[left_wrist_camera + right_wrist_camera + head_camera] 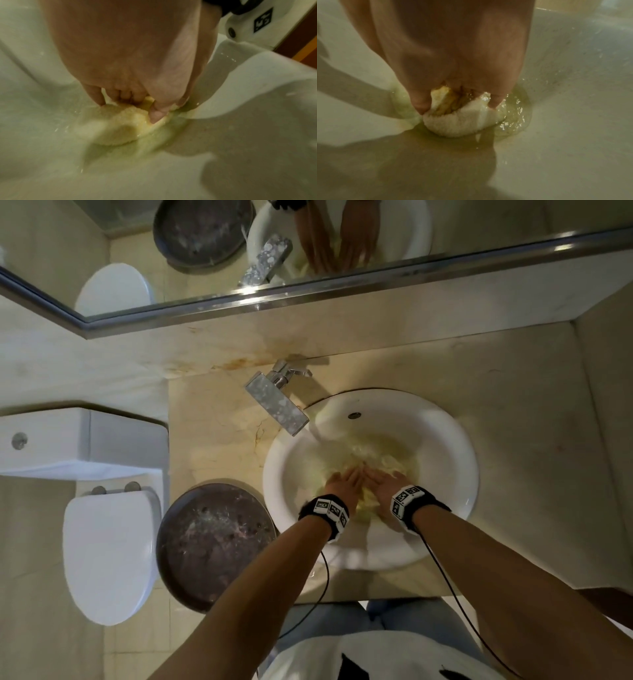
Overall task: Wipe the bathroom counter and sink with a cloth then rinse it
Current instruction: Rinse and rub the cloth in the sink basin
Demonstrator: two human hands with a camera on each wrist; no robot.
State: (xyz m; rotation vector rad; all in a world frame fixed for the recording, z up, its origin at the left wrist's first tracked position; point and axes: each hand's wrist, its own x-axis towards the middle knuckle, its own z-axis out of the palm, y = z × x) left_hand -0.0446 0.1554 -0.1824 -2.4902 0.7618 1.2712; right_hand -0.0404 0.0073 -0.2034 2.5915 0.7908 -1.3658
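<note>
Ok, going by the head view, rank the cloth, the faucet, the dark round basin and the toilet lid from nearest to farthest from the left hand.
1. Cloth: in the sink, gripped by the left hand.
2. Dark round basin: on the left, by the sink rim.
3. Faucet: behind the sink, up and left; close to the basin's rank.
4. Toilet lid: far left.
</note>
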